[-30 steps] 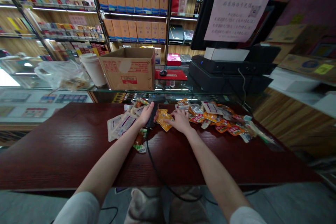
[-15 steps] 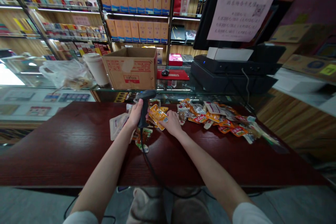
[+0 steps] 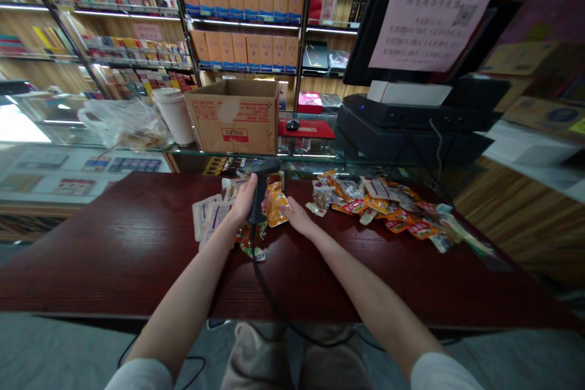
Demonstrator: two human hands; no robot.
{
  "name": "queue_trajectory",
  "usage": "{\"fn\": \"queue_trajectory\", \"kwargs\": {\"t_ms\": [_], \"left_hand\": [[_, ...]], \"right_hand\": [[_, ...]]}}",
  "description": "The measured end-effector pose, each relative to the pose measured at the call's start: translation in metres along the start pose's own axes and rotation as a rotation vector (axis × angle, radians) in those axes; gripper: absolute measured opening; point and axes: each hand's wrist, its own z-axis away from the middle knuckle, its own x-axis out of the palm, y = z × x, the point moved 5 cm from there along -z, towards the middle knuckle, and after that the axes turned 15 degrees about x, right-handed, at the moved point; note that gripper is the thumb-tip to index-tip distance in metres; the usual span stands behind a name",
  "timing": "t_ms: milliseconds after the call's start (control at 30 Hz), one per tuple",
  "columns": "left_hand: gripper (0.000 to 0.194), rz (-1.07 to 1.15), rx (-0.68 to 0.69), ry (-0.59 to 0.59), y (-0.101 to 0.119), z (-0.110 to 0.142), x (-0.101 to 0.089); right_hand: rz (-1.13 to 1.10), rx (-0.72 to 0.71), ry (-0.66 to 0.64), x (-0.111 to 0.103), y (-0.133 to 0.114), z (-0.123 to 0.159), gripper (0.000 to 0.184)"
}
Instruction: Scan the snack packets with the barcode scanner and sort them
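My left hand (image 3: 245,200) is wrapped round the handle of a black barcode scanner (image 3: 258,198), whose cable (image 3: 267,295) hangs down over the table edge. In my right hand (image 3: 296,217) is an orange snack packet (image 3: 276,206), pinched at its right side just right of the scanner. Beneath and left of the scanner lie several packets, among them white-backed packets (image 3: 208,219) and a reddish-brown packet (image 3: 247,237), partly hidden by my left hand. A larger heap of snack packets (image 3: 379,201) spreads over the table to the right.
Behind the dark red table (image 3: 128,256) runs a glass counter bearing a cardboard box (image 3: 233,119), a white cup (image 3: 175,116), a plastic bag (image 3: 121,125) and a computer mouse (image 3: 292,125). A monitor (image 3: 365,36) stands at the right. Stocked shelves line the back.
The orange packet has turned more upright in my right hand, close beside the scanner. My left hand keeps hold of the scanner. The whole view has shifted slightly.
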Motion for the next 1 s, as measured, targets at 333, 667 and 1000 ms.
{"fn": "queue_trajectory", "kwargs": {"t_ms": [333, 667, 1000], "left_hand": [[0.062, 0.050, -0.002, 0.019, 0.000, 0.000, -0.006], [0.064, 0.155, -0.200, -0.155, 0.001, 0.012, 0.019], [0.058, 0.115, -0.289, -0.248, -0.008, 0.022, 0.032]], "right_hand": [[-0.454, 0.096, -0.006, -0.035, -0.006, 0.005, 0.032], [-0.876, 0.034, 0.033, -0.069, -0.022, 0.014, 0.060], [-0.853, 0.040, 0.091, -0.079, -0.025, 0.014, 0.040]]}}
